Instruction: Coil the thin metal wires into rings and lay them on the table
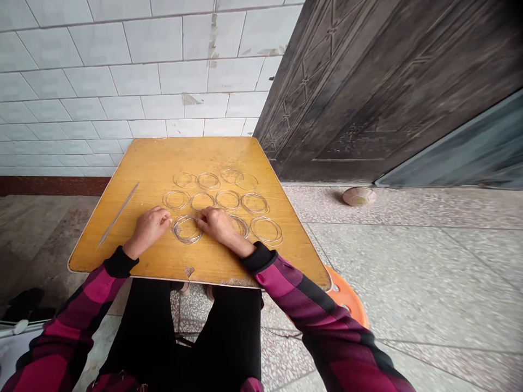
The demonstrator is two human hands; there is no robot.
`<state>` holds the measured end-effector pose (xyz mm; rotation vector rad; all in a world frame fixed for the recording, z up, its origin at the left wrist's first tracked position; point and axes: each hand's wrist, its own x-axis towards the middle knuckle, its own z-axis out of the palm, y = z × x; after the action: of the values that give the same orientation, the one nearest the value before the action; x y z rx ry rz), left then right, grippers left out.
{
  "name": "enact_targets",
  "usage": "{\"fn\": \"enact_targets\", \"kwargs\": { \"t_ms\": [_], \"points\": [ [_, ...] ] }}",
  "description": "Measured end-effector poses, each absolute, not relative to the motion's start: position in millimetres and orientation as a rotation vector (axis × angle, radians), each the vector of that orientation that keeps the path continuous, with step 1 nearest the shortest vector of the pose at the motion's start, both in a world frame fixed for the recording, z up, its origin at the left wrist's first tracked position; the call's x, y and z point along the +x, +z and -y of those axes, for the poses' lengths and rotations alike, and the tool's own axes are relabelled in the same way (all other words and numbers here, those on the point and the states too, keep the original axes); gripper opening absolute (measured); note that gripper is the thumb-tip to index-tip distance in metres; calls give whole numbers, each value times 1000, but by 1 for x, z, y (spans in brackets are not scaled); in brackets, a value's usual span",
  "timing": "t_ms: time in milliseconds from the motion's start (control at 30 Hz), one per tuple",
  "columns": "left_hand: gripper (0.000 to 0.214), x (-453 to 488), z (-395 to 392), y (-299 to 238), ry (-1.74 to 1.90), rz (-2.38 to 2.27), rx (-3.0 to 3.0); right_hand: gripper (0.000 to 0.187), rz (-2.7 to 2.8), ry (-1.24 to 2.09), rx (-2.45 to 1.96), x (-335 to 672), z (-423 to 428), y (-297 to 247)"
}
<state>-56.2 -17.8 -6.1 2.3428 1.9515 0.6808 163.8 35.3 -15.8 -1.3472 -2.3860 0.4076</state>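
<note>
A coil of thin silvery wire lies at the front of the yellow wooden table, between my two hands. My left hand is closed in a pinch at the coil's left edge. From the other side, my right hand pinches the coil's right edge, its fingers curled. Behind my right wrist, a second coil is partly covered. Another wire ring lies to the right of it. Several more rings, such as one coil, are laid out in rows farther back.
Straight lengths of wire lie on the left of the table. White tiled wall stands behind it, a dark carved door to the right. An orange stool sits under the right corner. A roundish object rests on the floor.
</note>
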Motion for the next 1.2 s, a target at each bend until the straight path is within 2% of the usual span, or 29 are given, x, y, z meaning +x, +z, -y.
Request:
{"fn": "enact_targets", "kwargs": {
  "t_ms": [333,700,933,1200],
  "points": [
    [15,-45,14,-7,771,-1742,2087,13,2183,639,-1061,173,-41,-20],
    [19,-43,9,-20,1052,-1558,1829,12,2224,868,-932,175,-31,-19],
    [18,-42,10,-26,1207,-1405,2130,12,2261,896,-915,173,-32,-24],
    [21,-40,13,-23,1120,-1316,2286,8,2266,807,-733,172,-30,-18]
  ]
}}
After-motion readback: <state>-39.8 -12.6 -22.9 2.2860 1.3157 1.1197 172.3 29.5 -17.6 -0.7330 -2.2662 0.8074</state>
